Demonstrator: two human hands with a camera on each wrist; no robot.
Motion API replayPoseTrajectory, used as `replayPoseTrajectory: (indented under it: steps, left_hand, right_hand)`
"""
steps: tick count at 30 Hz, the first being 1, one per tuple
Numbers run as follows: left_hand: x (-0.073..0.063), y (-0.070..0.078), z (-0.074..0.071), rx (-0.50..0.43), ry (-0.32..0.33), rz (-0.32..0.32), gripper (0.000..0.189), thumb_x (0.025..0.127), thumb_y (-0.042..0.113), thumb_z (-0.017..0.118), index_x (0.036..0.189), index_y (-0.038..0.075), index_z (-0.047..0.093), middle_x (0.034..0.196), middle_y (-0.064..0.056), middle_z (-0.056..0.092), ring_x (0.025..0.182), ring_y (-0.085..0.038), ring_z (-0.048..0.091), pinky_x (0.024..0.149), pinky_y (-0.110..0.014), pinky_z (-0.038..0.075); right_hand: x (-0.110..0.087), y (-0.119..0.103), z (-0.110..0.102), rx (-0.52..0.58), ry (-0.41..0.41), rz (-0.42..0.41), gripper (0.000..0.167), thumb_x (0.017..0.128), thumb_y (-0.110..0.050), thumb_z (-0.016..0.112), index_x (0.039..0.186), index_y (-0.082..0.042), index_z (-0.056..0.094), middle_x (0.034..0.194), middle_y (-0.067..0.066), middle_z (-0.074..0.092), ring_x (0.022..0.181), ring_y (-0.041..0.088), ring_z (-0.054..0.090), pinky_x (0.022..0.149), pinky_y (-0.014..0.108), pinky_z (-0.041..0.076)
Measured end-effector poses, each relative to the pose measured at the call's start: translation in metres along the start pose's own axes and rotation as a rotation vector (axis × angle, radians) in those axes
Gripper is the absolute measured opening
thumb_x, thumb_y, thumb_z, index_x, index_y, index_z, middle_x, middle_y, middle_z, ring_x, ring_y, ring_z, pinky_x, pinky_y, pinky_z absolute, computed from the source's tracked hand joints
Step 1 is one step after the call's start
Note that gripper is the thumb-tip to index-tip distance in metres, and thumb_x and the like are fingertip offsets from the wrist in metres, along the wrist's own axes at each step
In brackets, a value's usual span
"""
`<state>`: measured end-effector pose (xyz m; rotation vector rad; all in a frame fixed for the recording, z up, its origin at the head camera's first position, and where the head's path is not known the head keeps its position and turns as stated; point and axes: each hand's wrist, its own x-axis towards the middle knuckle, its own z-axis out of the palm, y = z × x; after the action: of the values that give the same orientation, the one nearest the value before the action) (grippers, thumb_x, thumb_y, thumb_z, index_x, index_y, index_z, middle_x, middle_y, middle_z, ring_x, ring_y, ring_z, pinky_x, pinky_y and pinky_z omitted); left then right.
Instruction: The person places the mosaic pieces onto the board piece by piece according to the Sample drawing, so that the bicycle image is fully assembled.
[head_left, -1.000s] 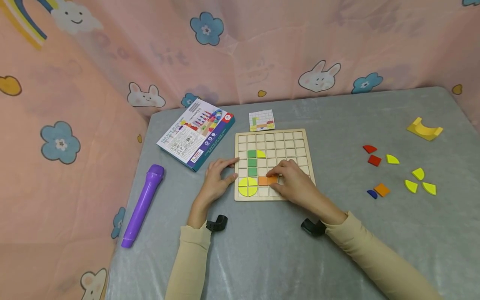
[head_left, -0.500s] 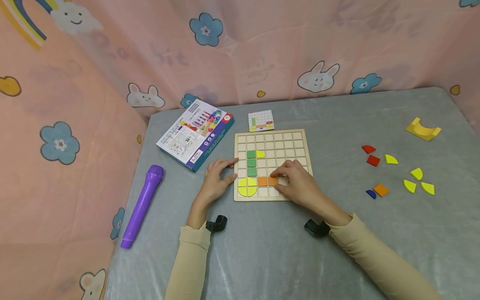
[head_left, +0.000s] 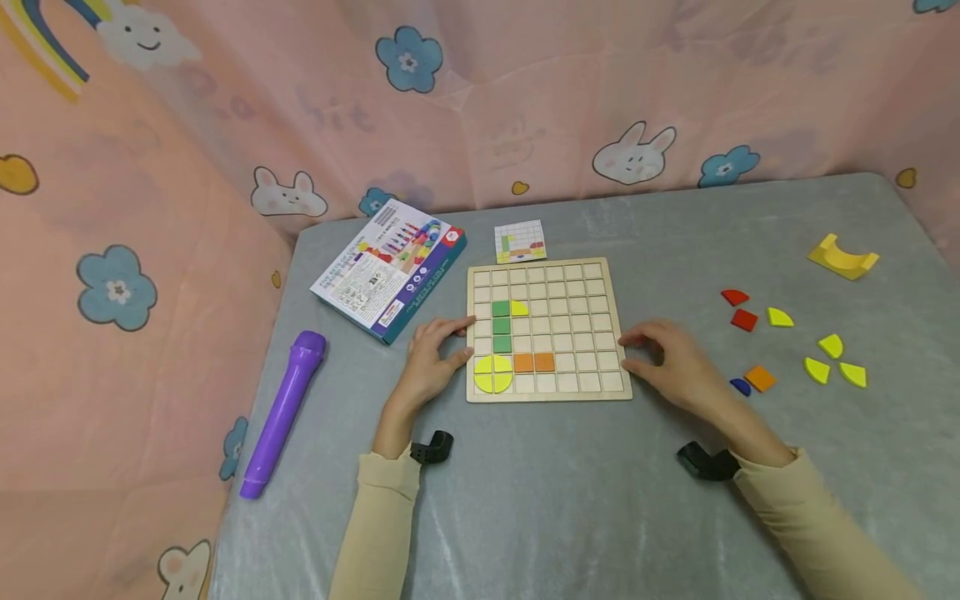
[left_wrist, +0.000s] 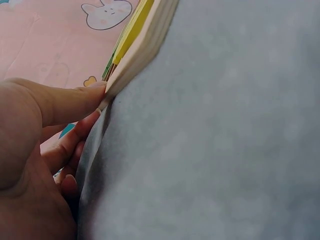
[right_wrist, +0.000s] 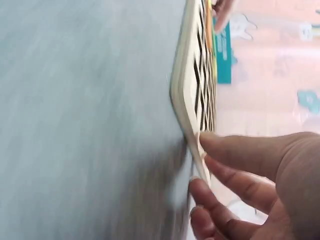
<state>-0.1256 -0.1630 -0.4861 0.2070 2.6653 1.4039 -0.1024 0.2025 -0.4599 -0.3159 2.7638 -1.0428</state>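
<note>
Left hand (head_left: 429, 360) and right hand (head_left: 681, 367) are just touching opposite sides of the wooden grid board (head_left: 559, 323), fingers pretty loose. It's sitting on the gray tabletop (head_left: 555, 492) between them.

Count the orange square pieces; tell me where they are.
3: one orange square beside a second orange square on the wooden board; a third orange square lies on the table near the blue piece.

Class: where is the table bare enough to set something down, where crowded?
Bare: the grey table before the wooden board, between the two sleeves, and its far stretch between card and yellow arch. Crowded: right hand beside loose pieces; left hand beside box and board.
</note>
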Motion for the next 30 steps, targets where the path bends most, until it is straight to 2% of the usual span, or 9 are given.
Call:
replayPoseTrajectory:
  steps: [4, 9, 15, 18, 21, 24, 27, 30]
  left_hand:
    - [0.0, 0.0, 0.0, -0.004, -0.003, -0.004, 0.047, 0.098, 0.006, 0.072, 0.144, 0.011, 0.066, 0.126, -0.013, 0.065, 0.133, -0.035, 0.043, 0.117, -0.058, 0.023]
    - [-0.001, 0.001, 0.0, -0.005, -0.003, -0.003, 0.047, 0.098, 0.005, 0.072, 0.144, 0.011, 0.067, 0.125, -0.013, 0.065, 0.132, -0.034, 0.043, 0.116, -0.058, 0.024]
    - [-0.001, 0.001, -0.001, -0.007, -0.006, -0.004, 0.047, 0.098, 0.006, 0.072, 0.144, 0.011, 0.066, 0.126, -0.013, 0.065, 0.132, -0.034, 0.043, 0.117, -0.058, 0.023]
    - [-0.001, 0.001, -0.001, -0.007, -0.006, -0.002, 0.047, 0.098, 0.006, 0.072, 0.144, 0.011, 0.066, 0.126, -0.013, 0.065, 0.133, -0.034, 0.043, 0.117, -0.058, 0.023]
    - [-0.001, 0.001, -0.001, -0.009, -0.009, -0.003, 0.047, 0.098, 0.006, 0.072, 0.145, 0.011, 0.066, 0.126, -0.013, 0.065, 0.133, -0.034, 0.043, 0.117, -0.058, 0.023]
    - [0.0, 0.0, 0.0, -0.01, -0.011, -0.008, 0.047, 0.099, 0.007, 0.072, 0.145, 0.011, 0.066, 0.126, -0.013, 0.064, 0.134, -0.034, 0.042, 0.118, -0.058, 0.022]
    - [0.0, 0.0, 0.0, -0.01, -0.012, -0.011, 0.047, 0.099, 0.007, 0.072, 0.145, 0.012, 0.066, 0.127, -0.013, 0.064, 0.134, -0.034, 0.042, 0.118, -0.058, 0.022]
    - [0.0, 0.0, 0.0, -0.007, -0.01, -0.009, 0.047, 0.099, 0.007, 0.072, 0.145, 0.012, 0.066, 0.127, -0.013, 0.065, 0.133, -0.034, 0.043, 0.118, -0.058, 0.023]
  right_hand:
    - [-0.008, 0.019, -0.014, -0.029, 0.02, 0.038, 0.03, 0.095, -0.007, 0.077, 0.121, 0.006, 0.07, 0.127, 0.032, 0.062, 0.118, 0.047, 0.054, 0.099, 0.063, 0.043]
    - [-0.022, 0.046, -0.037, -0.088, 0.072, 0.086, 0.031, 0.093, -0.007, 0.079, 0.118, 0.008, 0.07, 0.123, 0.035, 0.061, 0.111, 0.049, 0.054, 0.092, 0.063, 0.044]
    - [-0.04, 0.073, -0.068, -0.156, 0.056, 0.168, 0.036, 0.094, -0.013, 0.079, 0.122, 0.007, 0.07, 0.127, 0.036, 0.062, 0.109, 0.054, 0.059, 0.088, 0.065, 0.047]
    - [-0.047, 0.083, -0.076, -0.15, 0.051, 0.167, 0.035, 0.094, -0.013, 0.08, 0.121, 0.007, 0.071, 0.127, 0.036, 0.062, 0.109, 0.053, 0.059, 0.085, 0.047, 0.049]
    - [-0.053, 0.089, -0.081, -0.152, 0.05, 0.155, 0.033, 0.094, -0.012, 0.08, 0.12, 0.006, 0.07, 0.124, 0.035, 0.063, 0.108, 0.05, 0.057, 0.08, 0.033, 0.042]
    - [-0.057, 0.09, -0.084, -0.165, 0.02, 0.191, 0.037, 0.094, -0.014, 0.08, 0.123, 0.005, 0.068, 0.118, 0.032, 0.064, 0.104, 0.046, 0.058, 0.079, 0.035, 0.041]
    - [-0.058, 0.089, -0.087, -0.169, -0.012, 0.235, 0.038, 0.093, -0.015, 0.081, 0.124, 0.003, 0.066, 0.105, 0.022, 0.065, 0.09, 0.029, 0.06, 0.072, 0.033, 0.043]
    - [-0.058, 0.086, -0.089, -0.166, -0.037, 0.278, 0.037, 0.094, -0.017, 0.08, 0.121, 0.004, 0.065, 0.098, 0.013, 0.063, 0.082, 0.017, 0.055, 0.066, 0.025, 0.04]
